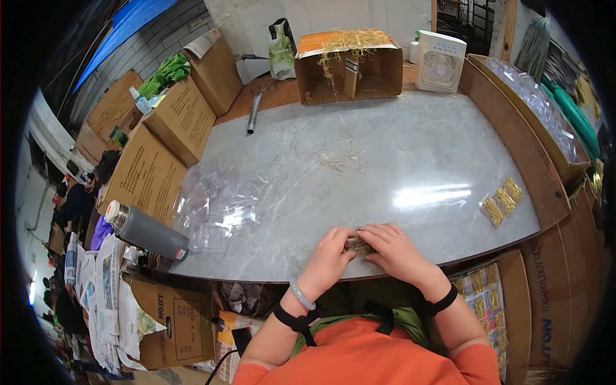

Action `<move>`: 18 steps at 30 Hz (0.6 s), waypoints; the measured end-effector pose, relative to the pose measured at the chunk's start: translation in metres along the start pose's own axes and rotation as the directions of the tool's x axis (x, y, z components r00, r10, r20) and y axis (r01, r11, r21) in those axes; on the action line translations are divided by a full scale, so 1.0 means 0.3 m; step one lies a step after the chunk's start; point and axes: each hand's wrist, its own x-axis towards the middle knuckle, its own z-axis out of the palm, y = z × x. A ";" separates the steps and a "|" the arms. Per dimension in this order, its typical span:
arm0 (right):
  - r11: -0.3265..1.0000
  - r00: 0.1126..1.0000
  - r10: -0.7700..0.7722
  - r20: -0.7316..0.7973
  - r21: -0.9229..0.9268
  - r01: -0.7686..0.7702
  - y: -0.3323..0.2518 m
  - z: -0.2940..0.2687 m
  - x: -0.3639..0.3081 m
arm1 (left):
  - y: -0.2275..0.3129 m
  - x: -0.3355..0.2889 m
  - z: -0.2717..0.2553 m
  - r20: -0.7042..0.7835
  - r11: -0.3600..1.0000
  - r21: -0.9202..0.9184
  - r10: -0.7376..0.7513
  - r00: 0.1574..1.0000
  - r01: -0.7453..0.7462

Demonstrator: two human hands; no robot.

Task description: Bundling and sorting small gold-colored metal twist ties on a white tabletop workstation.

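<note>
Close to the table's near edge, both of my hands meet around a small bundle of thin gold wire-like pieces (361, 247). My left hand (328, 258), with a pale bangle at its wrist, has its fingers curled against the bundle's left side. From the other side, my right hand (396, 252) bends its fingers over the top, hiding much of it. Loose gold wire-like pieces (340, 162) lie scattered on the grey table (289, 192). To the right are several clear packs of gold pieces (502, 202). Clear plastic cases (215, 205) are heaped on the left.
A grey bottle (151, 232) lies tilted at the left edge. Towards the back are a metal tube (253, 119), an open cardboard box (321, 80) topped with gold strands, and a white fan (441, 61). A long box of clear plastic (536, 106) borders the right side.
</note>
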 end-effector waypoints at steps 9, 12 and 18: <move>1.000 1.000 0.029 0.007 0.008 -0.029 -0.033 -0.061 0.010 | -0.041 -0.038 -0.070 -0.049 0.932 0.362 0.042 0.998 -0.022; 0.999 0.999 -0.029 0.026 0.014 0.029 -0.022 -0.045 0.006 | -0.031 -0.007 -0.069 0.021 0.945 0.324 -0.049 0.999 0.040; 0.995 0.996 0.084 -0.013 0.057 -0.083 -0.042 -0.046 -0.008 | -0.001 0.017 -0.009 0.032 0.998 -0.062 -0.032 0.999 0.034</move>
